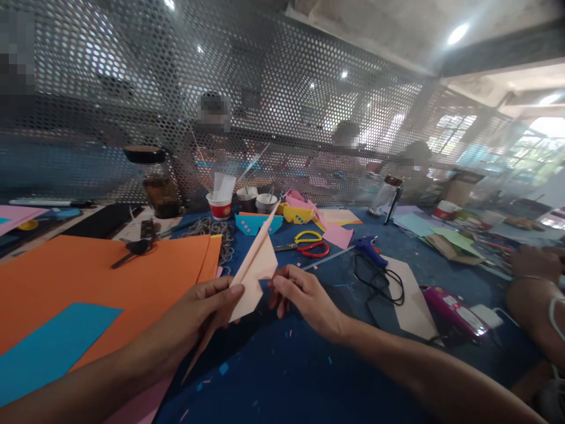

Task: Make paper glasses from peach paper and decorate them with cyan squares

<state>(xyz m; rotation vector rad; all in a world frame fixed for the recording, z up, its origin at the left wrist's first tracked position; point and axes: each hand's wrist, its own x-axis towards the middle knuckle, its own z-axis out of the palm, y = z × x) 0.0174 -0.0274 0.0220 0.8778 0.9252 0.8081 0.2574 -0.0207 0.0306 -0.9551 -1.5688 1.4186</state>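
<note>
My left hand [200,312] pinches a folded pale-pink paper plane [251,271] at its middle, holding it above the blue table with its nose pointing up and away. Just to the right, my right hand [304,294] has its fingers curled at the plane's right wing edge, touching the paper. The plane's long tail tip reaches down toward me under my left hand.
Orange paper sheets [110,282] with a blue sheet [53,347] lie at left. Scissors [309,244], a blue glue gun [371,250], a black cord, cups [220,206] and paper crafts sit farther back. Another person's arm [534,282] rests at right. A perforated metal screen [282,118] stands behind.
</note>
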